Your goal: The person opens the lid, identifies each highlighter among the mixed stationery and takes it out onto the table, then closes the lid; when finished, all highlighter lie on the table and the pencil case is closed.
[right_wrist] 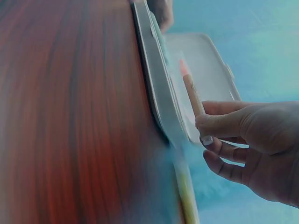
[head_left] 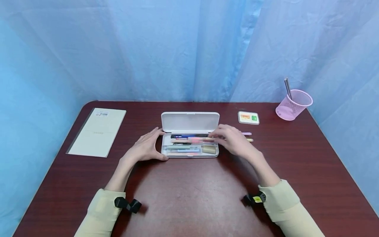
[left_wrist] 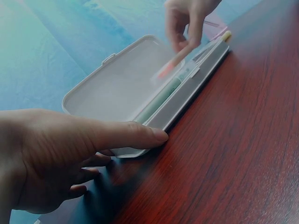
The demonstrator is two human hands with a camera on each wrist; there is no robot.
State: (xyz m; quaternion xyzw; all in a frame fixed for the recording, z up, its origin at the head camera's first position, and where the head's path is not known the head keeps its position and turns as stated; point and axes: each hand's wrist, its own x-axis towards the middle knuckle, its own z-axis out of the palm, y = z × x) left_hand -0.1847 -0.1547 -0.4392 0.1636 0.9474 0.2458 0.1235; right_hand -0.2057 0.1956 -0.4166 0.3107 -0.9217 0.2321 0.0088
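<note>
A white pencil case (head_left: 190,122) lies with its lid raised, holding several pens and markers in its compartments (head_left: 183,150). My left hand (head_left: 145,144) grips its left end, thumb along the front corner and fingers at the back corner. With thumb and fingertips, my right hand (head_left: 232,138) pinches a beige pen (right_wrist: 192,93) that has a coral-pink end under a clear cap. The pen is held over the right part of the case, its pink end pointing left. A light green pen (left_wrist: 159,100) shows along the case's front edge.
Right of the case lie a purple-ended pen (head_left: 247,134) and a yellow-ended pen (head_left: 250,140). A small flat case (head_left: 248,118) sits behind them. A pink mesh cup (head_left: 293,105) with dark sticks stands at back right, a notebook (head_left: 97,131) at left. Blue curtains (head_left: 148,49) surround the table.
</note>
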